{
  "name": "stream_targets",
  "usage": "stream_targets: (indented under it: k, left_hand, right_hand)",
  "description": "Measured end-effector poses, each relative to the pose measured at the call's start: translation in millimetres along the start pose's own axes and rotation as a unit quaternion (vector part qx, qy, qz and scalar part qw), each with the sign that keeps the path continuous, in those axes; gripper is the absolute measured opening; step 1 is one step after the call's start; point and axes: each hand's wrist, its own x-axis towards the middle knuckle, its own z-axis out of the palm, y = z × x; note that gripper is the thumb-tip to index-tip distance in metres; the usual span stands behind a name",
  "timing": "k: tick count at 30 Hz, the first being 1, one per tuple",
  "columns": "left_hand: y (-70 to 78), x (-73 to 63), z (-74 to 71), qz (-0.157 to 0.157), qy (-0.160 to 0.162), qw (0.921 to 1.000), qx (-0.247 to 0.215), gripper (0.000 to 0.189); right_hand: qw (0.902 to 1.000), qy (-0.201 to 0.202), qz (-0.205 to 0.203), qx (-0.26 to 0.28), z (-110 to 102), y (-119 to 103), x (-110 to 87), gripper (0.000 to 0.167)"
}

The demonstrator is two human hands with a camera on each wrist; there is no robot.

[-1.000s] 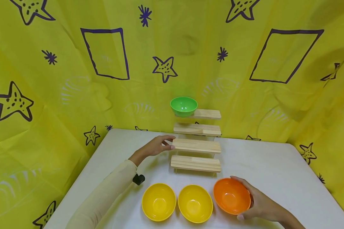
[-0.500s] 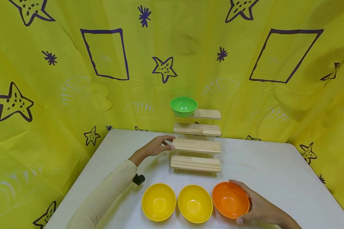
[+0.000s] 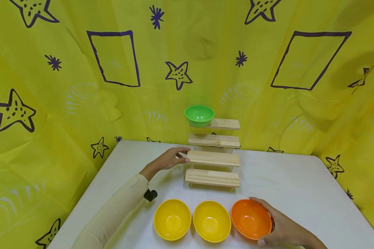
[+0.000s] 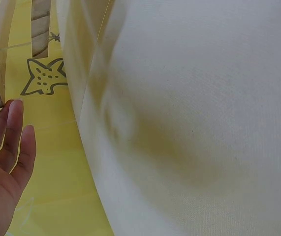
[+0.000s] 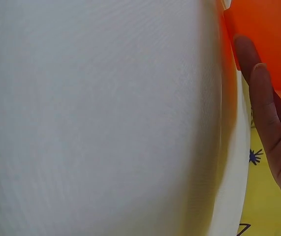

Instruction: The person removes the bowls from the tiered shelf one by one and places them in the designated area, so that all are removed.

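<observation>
An orange bowl [image 3: 251,219] is at the front right, beside two yellow bowls [image 3: 172,220]. My right hand [image 3: 282,223] grips it by its right side, thumb near the front and fingers around the far side. In the right wrist view, fingers lie against the orange bowl's [image 5: 273,44] outer wall. My left hand [image 3: 169,158] holds the left end of a step on the wooden stepped rack [image 3: 213,158], thumb and fingers at its front and back edges. In the left wrist view, the left hand [image 4: 7,167] shows with fingertips at the slat's end.
On the left of the rack's top step sits a green bowl [image 3: 199,116]. The white table [image 3: 286,180] is enclosed by yellow curtains [image 3: 81,69] printed with stars. A small black object [image 3: 150,195] shows beneath my left forearm.
My right hand has brought the orange bowl slightly toward me, and its rim is now in line with the yellow bowls. My left hand stays at the rack.
</observation>
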Motion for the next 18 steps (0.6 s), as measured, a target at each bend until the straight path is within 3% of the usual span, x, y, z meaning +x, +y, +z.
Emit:
stream_targets:
  k: [6,13,18]
  left_hand:
    - [0.3,0.7,0.5,-0.001,0.001,1.0,0.001,0.053]
    - [1.0,-0.5,0.4,-0.002,0.002,1.0,0.0,0.053]
    - [1.8,-0.7,0.3,-0.001,0.002,1.0,-0.001,0.053]
  right_hand:
    - [0.9993,-0.005,0.029,0.021,0.6,-2.3,-1.1,0.1]
    - [0.9869,-0.006,0.147,0.066,6.7,-6.3,-3.3,0.102]
    - [0.9867,-0.005,0.149,0.064,7.0,-9.0,-4.4,0.103]
